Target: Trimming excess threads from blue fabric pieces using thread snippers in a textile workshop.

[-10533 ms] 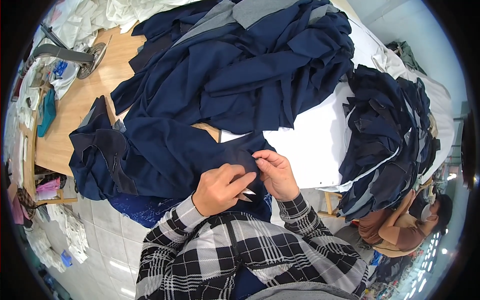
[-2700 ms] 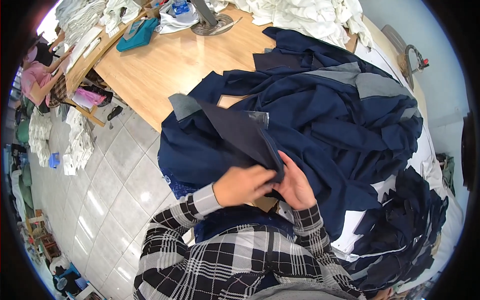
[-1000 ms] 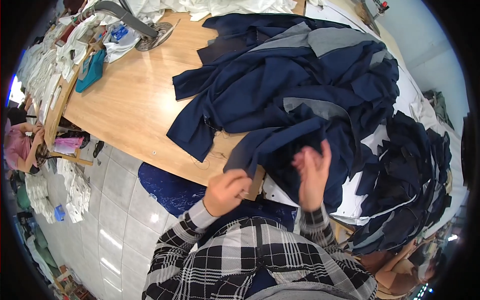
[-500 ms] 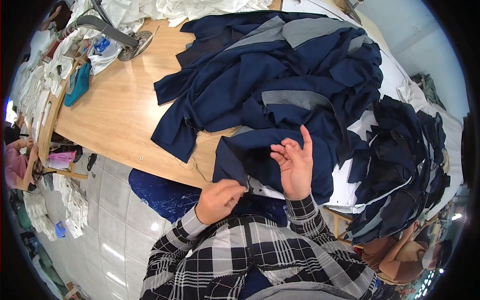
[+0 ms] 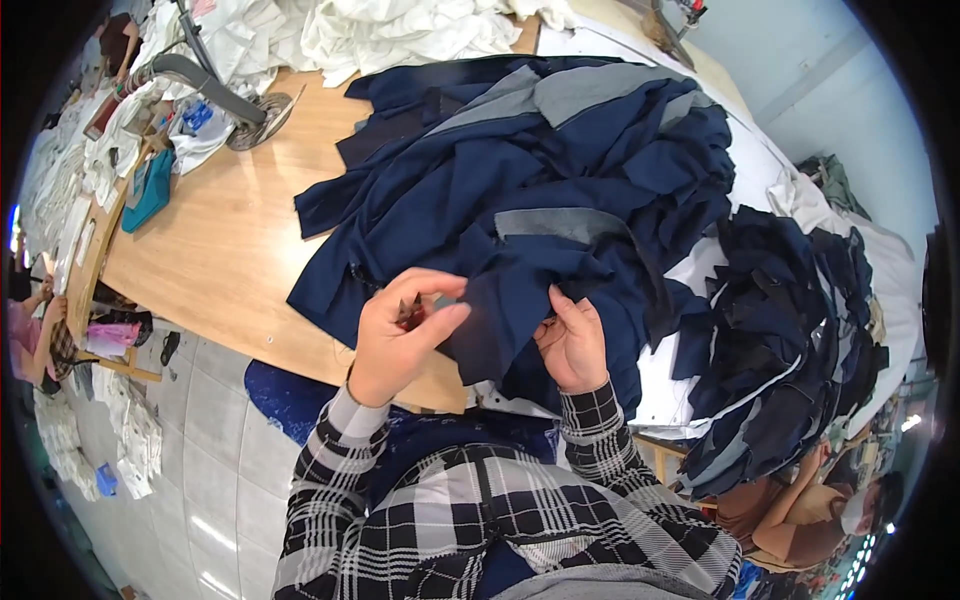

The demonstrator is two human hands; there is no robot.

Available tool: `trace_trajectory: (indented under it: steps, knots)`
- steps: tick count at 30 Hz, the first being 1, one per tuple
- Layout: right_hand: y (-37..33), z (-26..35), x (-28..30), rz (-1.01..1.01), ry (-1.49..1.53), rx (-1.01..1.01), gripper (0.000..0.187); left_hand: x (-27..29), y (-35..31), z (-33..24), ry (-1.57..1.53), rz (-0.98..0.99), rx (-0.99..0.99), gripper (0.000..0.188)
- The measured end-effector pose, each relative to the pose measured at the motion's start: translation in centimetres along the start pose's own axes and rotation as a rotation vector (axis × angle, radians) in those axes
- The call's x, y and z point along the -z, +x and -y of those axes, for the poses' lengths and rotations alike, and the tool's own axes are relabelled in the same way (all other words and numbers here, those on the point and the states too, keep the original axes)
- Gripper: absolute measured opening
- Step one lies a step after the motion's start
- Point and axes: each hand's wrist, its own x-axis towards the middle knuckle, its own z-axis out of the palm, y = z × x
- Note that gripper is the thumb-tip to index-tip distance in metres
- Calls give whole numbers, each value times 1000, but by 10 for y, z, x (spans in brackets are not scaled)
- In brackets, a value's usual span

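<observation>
A navy cloth piece [image 5: 505, 305] hangs in front of me, its near end raised over the table's edge. My right hand [image 5: 575, 345] pinches this piece between thumb and fingers. Left of it, my left hand [image 5: 405, 330] is curled, thumb and forefinger apart beside the cloth's left edge. Tucked in that palm is a small dark pointed tool [image 5: 408, 308], seemingly thread snips; the fingers hide most of it. Beyond my hands lies a heap of navy cloth pieces [image 5: 430, 190], some with grey undersides showing.
A wooden table [image 5: 210, 250] carries the heap. Dark cloth pieces [image 5: 770, 300] hang bundled at the right, near a seated person [image 5: 800, 510]. White cloth [image 5: 400, 30] is piled at the back. At the left stand a lamp arm [image 5: 215, 90] and a teal holder [image 5: 148, 190].
My right hand has gone from raised with a finger up to pinching the navy cloth. My left hand has moved up and left, and its fingers have spread. The view has shifted slightly.
</observation>
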Motion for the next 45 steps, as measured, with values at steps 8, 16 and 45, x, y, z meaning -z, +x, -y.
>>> trace_trajectory:
  steps: [8,16,45]
  knots:
    - [5,4,14,-166,180,8,10,-42,-28,26,425,-64,-173,39]
    - [-9,7,21,-291,-22,267,33,-34,0,46,-283,79,347,19]
    - [-9,36,3,237,-582,-270,52,1,19,45,-183,537,489,17]
